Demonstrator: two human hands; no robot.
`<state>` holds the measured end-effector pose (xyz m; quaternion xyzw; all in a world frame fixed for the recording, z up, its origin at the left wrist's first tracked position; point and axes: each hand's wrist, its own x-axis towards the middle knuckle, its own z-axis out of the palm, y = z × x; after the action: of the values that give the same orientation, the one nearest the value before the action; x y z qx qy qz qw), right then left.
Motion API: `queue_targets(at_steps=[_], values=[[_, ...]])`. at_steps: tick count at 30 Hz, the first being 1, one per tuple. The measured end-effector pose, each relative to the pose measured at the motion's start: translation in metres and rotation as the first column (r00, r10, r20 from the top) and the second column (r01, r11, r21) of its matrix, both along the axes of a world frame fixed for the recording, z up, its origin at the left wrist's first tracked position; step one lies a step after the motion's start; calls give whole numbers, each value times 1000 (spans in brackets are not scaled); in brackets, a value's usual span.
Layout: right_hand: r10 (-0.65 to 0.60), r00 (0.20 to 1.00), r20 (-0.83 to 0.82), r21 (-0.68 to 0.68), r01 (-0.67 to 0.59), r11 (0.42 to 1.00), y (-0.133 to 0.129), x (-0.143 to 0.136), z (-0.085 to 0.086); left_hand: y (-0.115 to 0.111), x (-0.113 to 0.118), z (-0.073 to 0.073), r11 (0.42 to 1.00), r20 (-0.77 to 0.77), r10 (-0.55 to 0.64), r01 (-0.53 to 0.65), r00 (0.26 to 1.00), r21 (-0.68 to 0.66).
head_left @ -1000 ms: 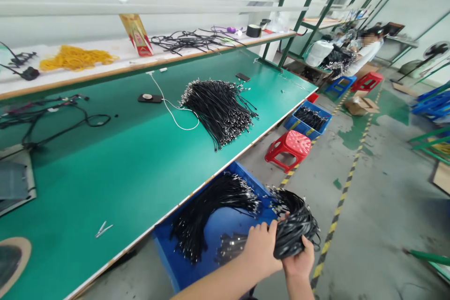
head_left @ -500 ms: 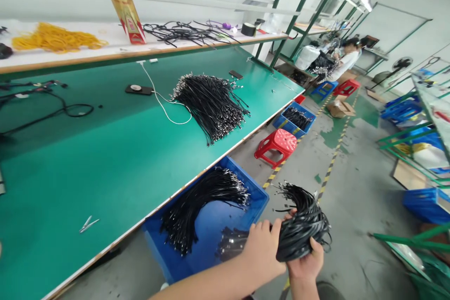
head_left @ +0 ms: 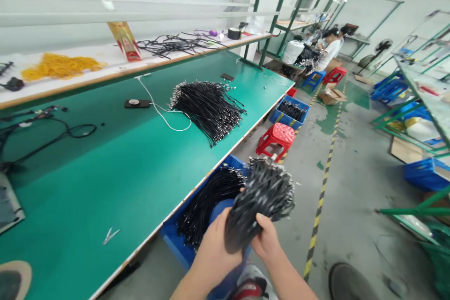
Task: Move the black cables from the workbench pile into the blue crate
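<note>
While the left hand was curled around the near left side of a bundle of black cables, the right hand gripped its right side, thumb on top; the other fingers were mostly hidden. The bundle was held clear of the table, in front of the right part of a blue bin. More cables lay inside the bin. A separate cable pile rested on the table, near a white cord.
</note>
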<state>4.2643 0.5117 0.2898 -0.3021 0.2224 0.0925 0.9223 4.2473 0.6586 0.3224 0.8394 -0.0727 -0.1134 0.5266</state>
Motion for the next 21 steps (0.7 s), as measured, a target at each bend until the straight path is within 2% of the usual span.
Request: queue_targets(at_steps=[4, 8, 11, 14, 17, 21], values=[[70, 998, -7, 155, -68, 986, 56, 7, -8, 54, -8, -12, 987, -50, 102, -95, 994, 133], [171, 983, -66, 315, -142, 938, 85, 10, -20, 82, -17, -19, 942, -127, 186, -140, 974, 305], [286, 955, -83, 414, -228, 881, 90, 8, -26, 82, -21, -13, 928, -132, 213, -158, 968, 337], [351, 934, -62, 457, -286, 842, 85, 4, -27, 70, -25, -1, 936, -129, 209, -160, 969, 314], [346, 935, -75, 444, -279, 851, 76, 1, -24, 58, -32, 5, 941, -126, 223, -179, 967, 288], [339, 938, -77, 339, -295, 893, 61, 1, -14, 50, -49, 0, 941, -142, 256, -212, 956, 263]])
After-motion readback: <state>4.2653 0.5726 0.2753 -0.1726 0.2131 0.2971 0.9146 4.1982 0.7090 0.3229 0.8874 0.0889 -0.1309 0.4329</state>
